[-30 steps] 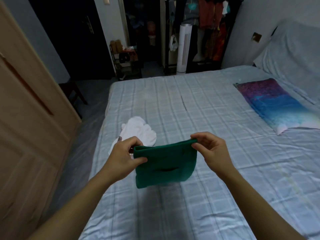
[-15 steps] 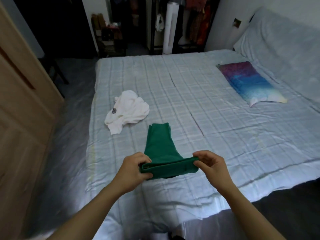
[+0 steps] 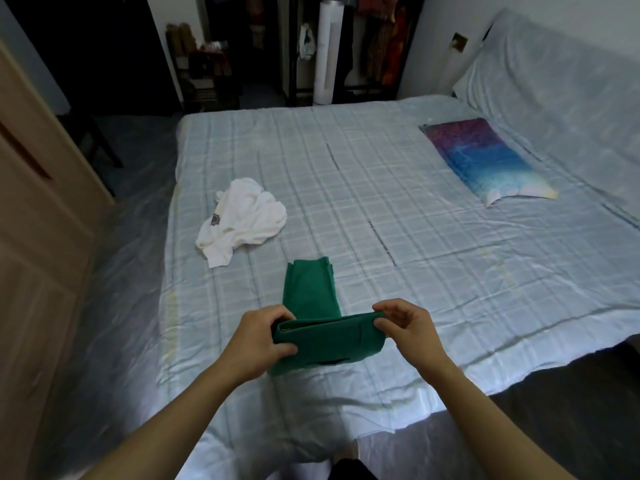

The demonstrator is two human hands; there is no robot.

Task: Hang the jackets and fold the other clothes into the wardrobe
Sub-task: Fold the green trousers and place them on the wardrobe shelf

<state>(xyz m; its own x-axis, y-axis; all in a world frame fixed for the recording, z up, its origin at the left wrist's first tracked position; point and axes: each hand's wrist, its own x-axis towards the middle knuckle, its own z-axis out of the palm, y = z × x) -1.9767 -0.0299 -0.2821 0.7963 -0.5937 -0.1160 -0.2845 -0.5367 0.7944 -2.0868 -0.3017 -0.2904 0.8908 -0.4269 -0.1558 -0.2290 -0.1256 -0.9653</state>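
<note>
A green garment [image 3: 311, 296] lies on the bed [image 3: 433, 244], its far end stretched flat and its near end doubled into a thick fold lifted off the sheet. My left hand [image 3: 258, 341] grips the left end of that fold, thumb underneath. At the fold's right corner my right hand [image 3: 405, 327] pinches the edge with fingertips. A crumpled white shirt [image 3: 242, 220] with a small dark print lies on the bed to the left, apart from the green garment.
A wooden wardrobe door [image 3: 38, 237] stands at the left. Clear plastic sheeting covers the floor [image 3: 114, 306] beside the bed. A purple and blue pillow [image 3: 481, 157] lies at the right. A dark clothes rack [image 3: 377, 39] and a white tower fan [image 3: 327, 53] stand beyond the bed.
The green garment, held up in the air a second ago, has been laid down on the bed with its far end flat. Both hands keep hold of the near fold. The view tilted downward.
</note>
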